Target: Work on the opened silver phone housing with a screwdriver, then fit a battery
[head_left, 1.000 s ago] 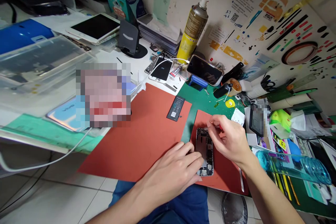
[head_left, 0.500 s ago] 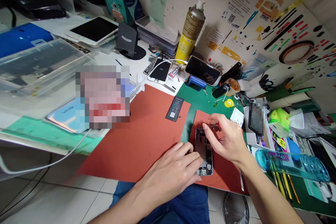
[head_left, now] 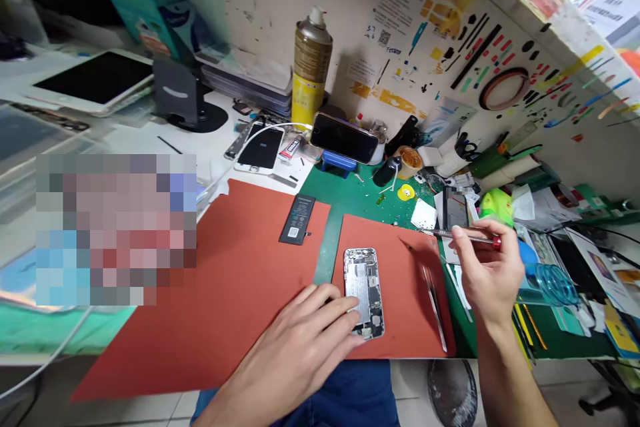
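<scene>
Left hand (head_left: 300,347) lies flat, fingers spread, steadying opened phone (head_left: 364,291) at lower centre; right hand (head_left: 487,267) raised, fingers pinching screwdriver (head_left: 463,235).

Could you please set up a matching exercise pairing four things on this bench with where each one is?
Things:
1. opened phone
2. screwdriver
3. loose battery
4. spray can

Places:
A. standing by the wall
B. on the large red mat
C. under the left hand's fingertips, on the small red mat
D. pinched in the right hand

Pairs: 1-C, 2-D, 3-B, 4-A
</scene>
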The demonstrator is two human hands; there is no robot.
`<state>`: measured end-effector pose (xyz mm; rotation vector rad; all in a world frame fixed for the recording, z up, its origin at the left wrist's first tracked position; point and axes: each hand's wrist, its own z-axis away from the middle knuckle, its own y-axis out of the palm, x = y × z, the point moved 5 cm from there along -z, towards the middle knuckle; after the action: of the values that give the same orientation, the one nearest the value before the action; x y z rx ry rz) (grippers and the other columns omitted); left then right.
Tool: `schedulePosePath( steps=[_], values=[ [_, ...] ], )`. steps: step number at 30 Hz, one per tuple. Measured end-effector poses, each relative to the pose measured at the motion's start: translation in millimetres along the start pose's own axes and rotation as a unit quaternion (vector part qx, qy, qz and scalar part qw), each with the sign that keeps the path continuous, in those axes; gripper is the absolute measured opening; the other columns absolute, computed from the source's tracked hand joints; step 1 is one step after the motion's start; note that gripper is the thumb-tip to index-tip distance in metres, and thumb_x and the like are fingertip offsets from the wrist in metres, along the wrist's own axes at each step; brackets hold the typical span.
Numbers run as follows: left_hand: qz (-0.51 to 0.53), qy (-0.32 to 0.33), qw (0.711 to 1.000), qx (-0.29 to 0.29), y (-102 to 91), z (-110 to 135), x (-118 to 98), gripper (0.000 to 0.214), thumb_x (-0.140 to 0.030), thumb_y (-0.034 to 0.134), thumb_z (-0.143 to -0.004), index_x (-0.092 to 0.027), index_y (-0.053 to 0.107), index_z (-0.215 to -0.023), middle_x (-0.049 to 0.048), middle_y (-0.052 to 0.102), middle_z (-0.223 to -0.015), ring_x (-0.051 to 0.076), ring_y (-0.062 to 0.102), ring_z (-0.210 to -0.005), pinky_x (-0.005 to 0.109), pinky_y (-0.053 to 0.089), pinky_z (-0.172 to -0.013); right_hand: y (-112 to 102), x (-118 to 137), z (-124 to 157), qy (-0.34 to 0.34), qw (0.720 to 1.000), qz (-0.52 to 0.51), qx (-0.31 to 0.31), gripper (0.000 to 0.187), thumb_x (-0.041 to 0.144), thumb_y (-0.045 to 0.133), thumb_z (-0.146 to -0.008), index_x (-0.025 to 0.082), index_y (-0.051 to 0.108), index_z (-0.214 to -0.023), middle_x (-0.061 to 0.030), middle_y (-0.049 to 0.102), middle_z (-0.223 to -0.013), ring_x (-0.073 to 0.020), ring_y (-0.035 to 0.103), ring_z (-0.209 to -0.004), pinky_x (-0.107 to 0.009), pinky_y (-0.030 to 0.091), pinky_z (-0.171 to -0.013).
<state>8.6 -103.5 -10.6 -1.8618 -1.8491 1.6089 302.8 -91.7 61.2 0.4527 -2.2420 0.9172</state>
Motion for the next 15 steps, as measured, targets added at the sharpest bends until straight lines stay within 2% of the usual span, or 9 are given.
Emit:
schedulePosePath(
  steps=[2,4,9,15],
  values=[
    [0.014,0.007,0.999,-0.032,-4.4,1,0,0.018,-0.016,0.050,-0.112,-0.021,0.066,-0.117,0.0043,0.076,-0.117,0.022,0.061,-0.097,0.037,0.050,-0.088,4,-10,6,0.020,1.000,0.001,0.022,0.038,0.046,0.085,-0.091,0.021,0.067,-0.114,-0.0042,0.079,-0.091,-0.0204,0.079,-0.076,-0.031,0.063,-0.068],
    [0.024,0.002,0.998,-0.056,-7.2,2,2,0.017,-0.012,0.052,-0.110,-0.021,0.066,-0.115,0.0046,0.075,-0.113,0.020,0.062,-0.092,0.035,0.050,-0.084,13,-15,14,0.034,0.998,-0.003,0.049,0.036,0.047,0.083,-0.093,0.021,0.067,-0.112,-0.0046,0.080,-0.091,-0.0208,0.080,-0.077,-0.031,0.063,-0.069],
    [0.046,-0.023,0.996,-0.067,-8.5,0,5,0.014,-0.013,0.057,-0.109,-0.021,0.065,-0.100,0.0017,0.073,-0.097,0.016,0.063,-0.081,0.031,0.049,-0.076,33,-21,31,0.069,0.995,-0.032,0.070,0.033,0.048,0.080,-0.096,0.023,0.066,-0.112,-0.0063,0.082,-0.096,-0.0210,0.081,-0.078,-0.032,0.064,-0.070],
    [0.051,-0.040,0.995,-0.074,-9.6,-1,6,0.012,-0.015,0.056,-0.109,-0.022,0.066,-0.113,0.0002,0.075,-0.099,0.015,0.068,-0.084,0.029,0.053,-0.080,39,-29,35,0.076,0.993,-0.033,0.084,0.033,0.050,0.079,-0.096,0.024,0.067,-0.112,-0.0054,0.082,-0.095,-0.0213,0.080,-0.080,-0.032,0.063,-0.072]
  ],
)
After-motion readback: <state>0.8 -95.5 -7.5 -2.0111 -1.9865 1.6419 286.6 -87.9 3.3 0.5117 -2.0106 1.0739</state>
